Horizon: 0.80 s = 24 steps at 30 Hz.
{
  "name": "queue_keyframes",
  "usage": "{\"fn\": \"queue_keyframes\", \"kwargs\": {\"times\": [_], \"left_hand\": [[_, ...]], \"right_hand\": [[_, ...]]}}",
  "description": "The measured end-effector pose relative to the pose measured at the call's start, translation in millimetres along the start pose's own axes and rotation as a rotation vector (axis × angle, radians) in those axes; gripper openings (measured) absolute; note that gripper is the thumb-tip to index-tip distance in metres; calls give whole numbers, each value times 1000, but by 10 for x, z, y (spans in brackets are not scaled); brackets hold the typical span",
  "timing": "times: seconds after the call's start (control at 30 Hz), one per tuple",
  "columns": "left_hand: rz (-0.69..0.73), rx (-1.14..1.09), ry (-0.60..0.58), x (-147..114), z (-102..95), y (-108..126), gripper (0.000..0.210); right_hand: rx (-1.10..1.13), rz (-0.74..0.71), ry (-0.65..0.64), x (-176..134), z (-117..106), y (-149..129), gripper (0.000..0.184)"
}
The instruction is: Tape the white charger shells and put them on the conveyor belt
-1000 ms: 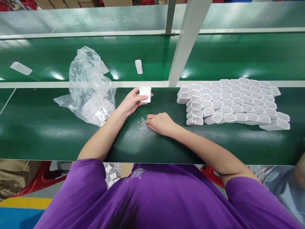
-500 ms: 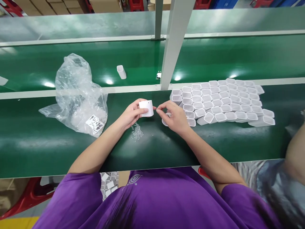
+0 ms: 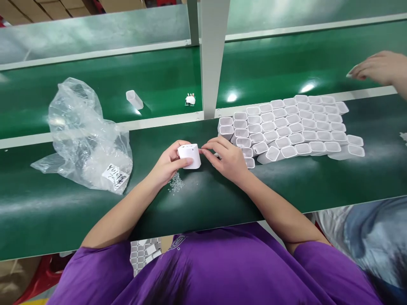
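Note:
My left hand [image 3: 168,164] is closed around a short white plastic housing [image 3: 192,156] with rounded sides, held above the green work surface. Small dark openings show near its upper edge. My right hand [image 3: 227,160] is at the housing's right side, thumb and forefinger pinched together. Whatever is in that pinch is too small to make out. Below my left hand lies a little heap of tiny clear pieces [image 3: 176,183]. To the right of my right hand, many white open-ended housings [image 3: 288,127] stand packed in rows.
A clear plastic bag [image 3: 106,159] with a handwritten label lies at left. Behind a metal rail, a green belt carries one white housing [image 3: 135,100] and a small circuit part [image 3: 190,100]. A post [image 3: 212,59] rises mid-view. Another person's hand [image 3: 380,67] reaches over the belt.
The view has shifted right. The held housing has tipped, showing more of its top. The belt's housing and circuit part moved left past the post. Another person's hand has appeared at right.

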<state>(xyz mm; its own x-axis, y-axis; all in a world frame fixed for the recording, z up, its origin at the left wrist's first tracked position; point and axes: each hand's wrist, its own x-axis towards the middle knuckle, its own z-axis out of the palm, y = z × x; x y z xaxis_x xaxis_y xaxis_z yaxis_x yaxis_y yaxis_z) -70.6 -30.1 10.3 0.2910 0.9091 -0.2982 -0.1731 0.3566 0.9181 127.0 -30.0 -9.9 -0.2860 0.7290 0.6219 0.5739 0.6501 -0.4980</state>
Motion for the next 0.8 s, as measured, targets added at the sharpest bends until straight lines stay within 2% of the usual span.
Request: {"fn": "queue_keyframes", "kwargs": {"times": [0.13,0.23,0.33,0.53,0.8], "left_hand": [[22,30,-15,-35,18,-4,47],[93,81,2,-63,50,-42,46],[171,177,43,-103,113,-77,48],[265,366,99,-203,221,-83,49],[360,573,114,-267,226,-105,50]], "right_hand": [[128,25,41,42,-77,-57,13],[307,110,68,75,-149,-133,11],[395,150,104,77,-181,-212,8],[303,106,199,28,-155,-319,13],[101,26,199,-10,-155,-318,16]]}}
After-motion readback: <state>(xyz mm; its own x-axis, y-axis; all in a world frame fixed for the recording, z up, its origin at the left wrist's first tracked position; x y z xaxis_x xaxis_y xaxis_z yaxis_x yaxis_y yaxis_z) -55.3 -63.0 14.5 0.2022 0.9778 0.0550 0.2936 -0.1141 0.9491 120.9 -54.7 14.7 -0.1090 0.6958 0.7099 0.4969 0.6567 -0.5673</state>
